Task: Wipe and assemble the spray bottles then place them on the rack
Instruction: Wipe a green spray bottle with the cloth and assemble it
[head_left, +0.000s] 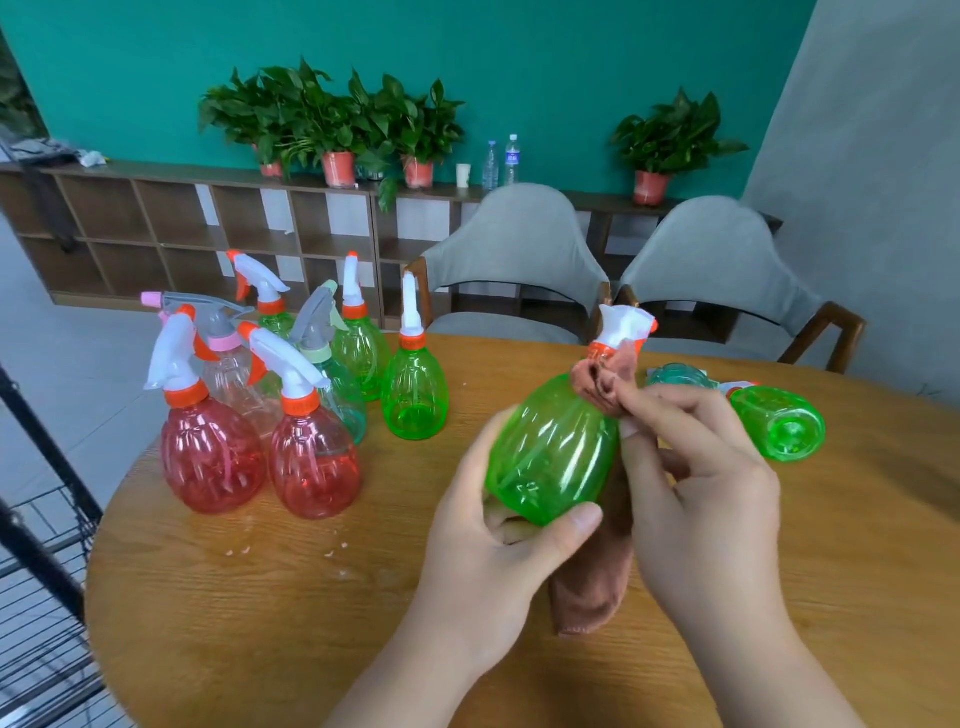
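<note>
Left hand (483, 545) gripped the bottle (550, 447) low, steadying it while right hand (701, 483) pinched cloth (602, 387) round its neck.

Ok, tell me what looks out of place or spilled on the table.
One green bottle lies on its side at the right of the table, while the left group stands upright. Wet-looking specks dot the wood before the red bottles.

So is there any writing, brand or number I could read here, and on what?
Nothing here reads clearly.
The taller water bottle on the shelf: blue label, too small and blurred.
The shorter water bottle: label too blurred.
The orange collar of a standing green spray bottle: faint marks, unreadable.
The held green spray bottle and cloth: no print visible.
</note>
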